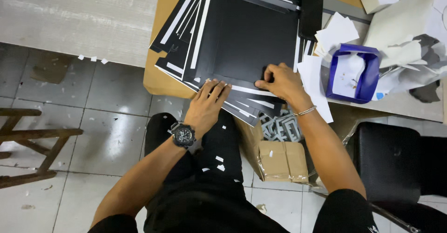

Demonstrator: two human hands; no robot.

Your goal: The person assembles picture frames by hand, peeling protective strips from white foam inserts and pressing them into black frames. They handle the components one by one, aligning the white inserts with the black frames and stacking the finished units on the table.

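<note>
Left hand (207,103) flat, right hand (281,81) pinching matte black cardboard sheet (251,39)

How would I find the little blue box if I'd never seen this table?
Start at the brown table with the big pile of black card sheets. Look just past the right hand, among the loose white papers. The blue box sits open there, white inside, the only bright blue thing around.

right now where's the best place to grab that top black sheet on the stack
Take the top black sheet by its near edge, coming from the person's side. That edge overhangs the table, so fingers can slip under it. The left hand lies flat there; the right hand pinches the near right corner.
</note>
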